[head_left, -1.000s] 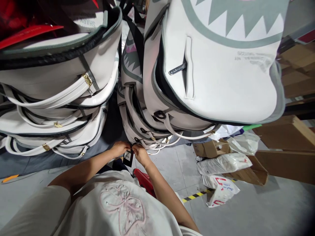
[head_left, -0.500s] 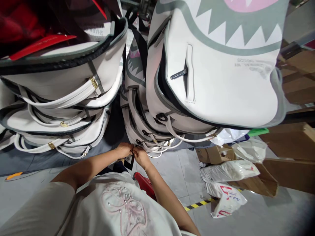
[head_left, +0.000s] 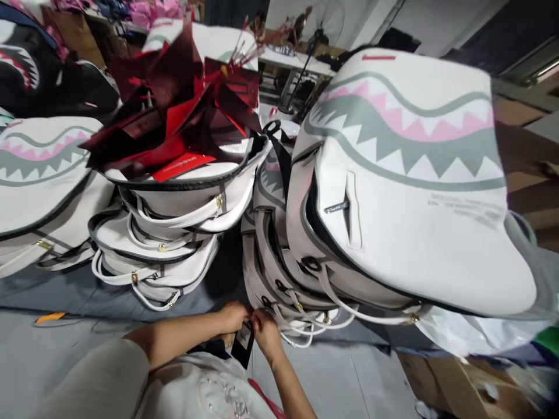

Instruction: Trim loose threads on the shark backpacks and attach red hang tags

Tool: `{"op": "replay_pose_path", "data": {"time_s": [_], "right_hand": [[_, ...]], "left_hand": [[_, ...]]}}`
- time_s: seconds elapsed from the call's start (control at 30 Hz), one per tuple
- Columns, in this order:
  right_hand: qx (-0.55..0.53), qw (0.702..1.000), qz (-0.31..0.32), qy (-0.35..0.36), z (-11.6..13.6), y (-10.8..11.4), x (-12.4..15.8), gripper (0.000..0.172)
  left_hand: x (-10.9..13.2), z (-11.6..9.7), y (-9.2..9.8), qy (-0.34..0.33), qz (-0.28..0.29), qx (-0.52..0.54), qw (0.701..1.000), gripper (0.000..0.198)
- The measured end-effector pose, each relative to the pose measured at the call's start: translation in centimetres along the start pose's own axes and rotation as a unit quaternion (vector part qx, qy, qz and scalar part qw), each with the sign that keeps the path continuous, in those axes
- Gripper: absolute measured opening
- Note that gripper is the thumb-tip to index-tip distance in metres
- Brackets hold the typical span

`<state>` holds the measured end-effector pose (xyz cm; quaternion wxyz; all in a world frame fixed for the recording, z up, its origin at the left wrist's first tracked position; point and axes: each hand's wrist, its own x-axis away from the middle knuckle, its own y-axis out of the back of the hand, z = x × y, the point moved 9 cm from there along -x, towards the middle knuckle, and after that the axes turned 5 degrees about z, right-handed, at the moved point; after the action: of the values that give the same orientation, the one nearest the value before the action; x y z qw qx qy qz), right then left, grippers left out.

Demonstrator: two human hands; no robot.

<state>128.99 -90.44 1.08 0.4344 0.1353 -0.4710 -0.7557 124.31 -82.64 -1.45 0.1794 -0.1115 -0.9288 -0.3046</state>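
My left hand (head_left: 232, 318) and my right hand (head_left: 265, 330) meet at the foot of a stack of white backpacks (head_left: 305, 256). Both pinch the top of a small black hang tag (head_left: 243, 342) that dangles between them, right at the lowest bag's black loop. The top backpack (head_left: 414, 192) of that stack carries a grey and pink shark-mouth print and a zip pocket. My fingers are curled tight; exactly where the tag's string runs is hidden by them.
A second stack of white backpacks (head_left: 170, 244) stands to the left, topped by red and dark tags (head_left: 183, 116). Another shark-print bag (head_left: 39, 174) lies at far left. Cardboard (head_left: 471, 384) sits on the grey floor at right. Tables and a fan stand behind.
The camera has tilted up, so the stacks' tops and the room behind now show. Both hands stay together on the hang tag at the lowest bag.
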Motion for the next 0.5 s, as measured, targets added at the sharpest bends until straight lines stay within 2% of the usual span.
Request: {"op": "replay_pose_path", "data": {"time_s": [0.17, 0.23, 0.37, 0.5], "right_hand": [[-0.019, 0.999, -0.025, -0.002, -0.5, 0.3, 0.0, 0.022], [-0.024, 0.999, -0.037, -0.006, -0.6, 0.4, 0.0, 0.023], [-0.049, 0.995, -0.076, -0.034, -1.4, 0.4, -0.1, 0.021], [-0.092, 0.989, -0.108, -0.036, -2.7, 0.2, -0.1, 0.026]], "left_hand": [[-0.4, 0.5, 0.4, 0.026, -0.041, 0.016, 0.999, 0.021], [-0.6, 0.5, 0.4, 0.028, -0.045, 0.024, 0.998, 0.024], [-0.8, 0.4, 0.2, 0.016, -0.038, 0.034, 0.999, 0.017], [-0.7, 0.5, 1.0, 0.02, -0.068, 0.052, 0.996, 0.021]]}}
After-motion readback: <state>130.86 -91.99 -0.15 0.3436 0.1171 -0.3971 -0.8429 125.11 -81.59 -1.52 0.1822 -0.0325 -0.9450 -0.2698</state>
